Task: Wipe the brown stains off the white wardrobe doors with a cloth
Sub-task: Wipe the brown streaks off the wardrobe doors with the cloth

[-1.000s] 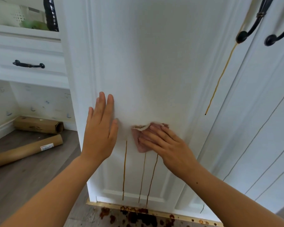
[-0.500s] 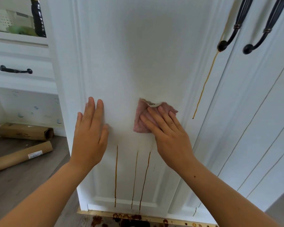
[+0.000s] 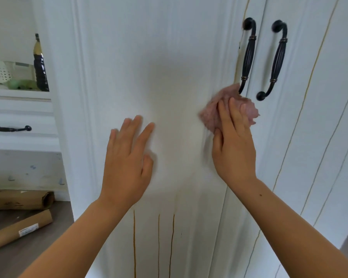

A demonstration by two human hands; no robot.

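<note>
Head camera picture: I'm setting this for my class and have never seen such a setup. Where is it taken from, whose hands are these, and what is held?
There is no machine here. A person wears one camera on the head, looking forward and down, so you see their own arms. The left hand lies flat on the white wardrobe door. The right hand presses a pink cloth to that door beside the black handles. Brown drip streaks run down the lower panel, and thinner streaks mark the right door. Cardboard tubes lie on the floor at left.
</note>
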